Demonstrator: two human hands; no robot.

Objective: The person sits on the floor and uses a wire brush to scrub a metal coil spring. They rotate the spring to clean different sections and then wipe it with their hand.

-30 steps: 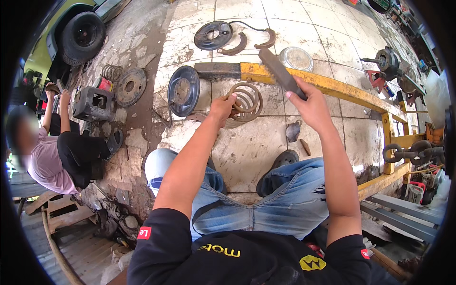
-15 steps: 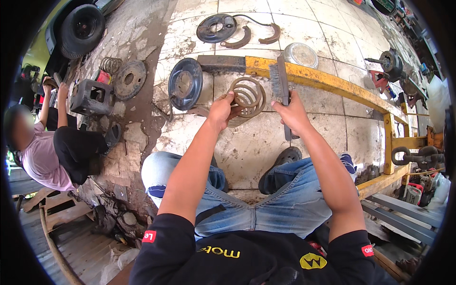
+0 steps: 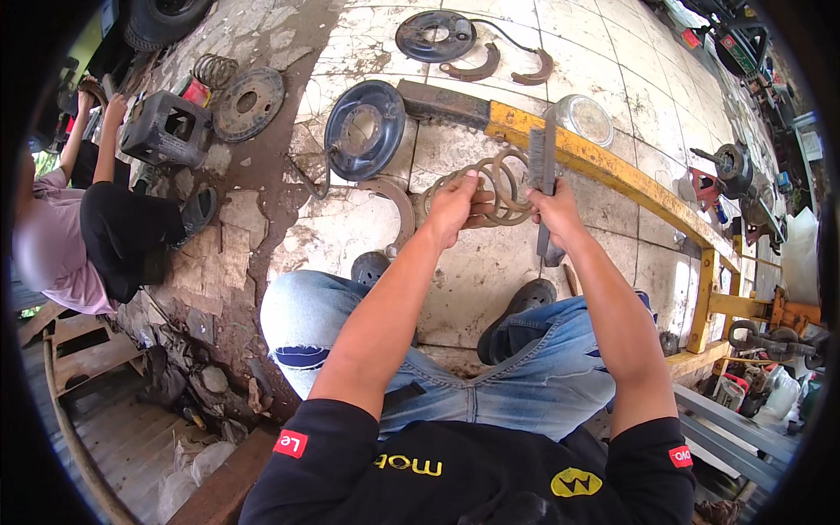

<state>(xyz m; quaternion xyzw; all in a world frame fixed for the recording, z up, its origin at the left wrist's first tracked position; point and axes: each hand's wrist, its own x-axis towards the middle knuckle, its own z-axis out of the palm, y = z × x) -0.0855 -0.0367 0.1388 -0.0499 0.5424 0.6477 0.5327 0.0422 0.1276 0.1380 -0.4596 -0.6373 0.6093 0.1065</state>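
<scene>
A rusty brown coil spring lies on its side in the air between my hands, its coils stretching left to right. My left hand is closed around its left part. In my right hand is a wire brush with a long dark back, held upright with its grey bristles facing left. The bristles stand at the right end of the spring; whether they touch it I cannot tell. The right fingertips are close against the last coil. Below and left of the spring, a curved brake shoe rests on the tiles.
A yellow and black steel beam crosses just beyond my hands. A black round backing plate leans left of it; another backing plate, with brake shoes, lies farther off. At left, a seated person works beside a dark box.
The spring has turned from nearly end-on to sideways. My right hand has brought the brush close to its right end. The whole view has shifted somewhat.
</scene>
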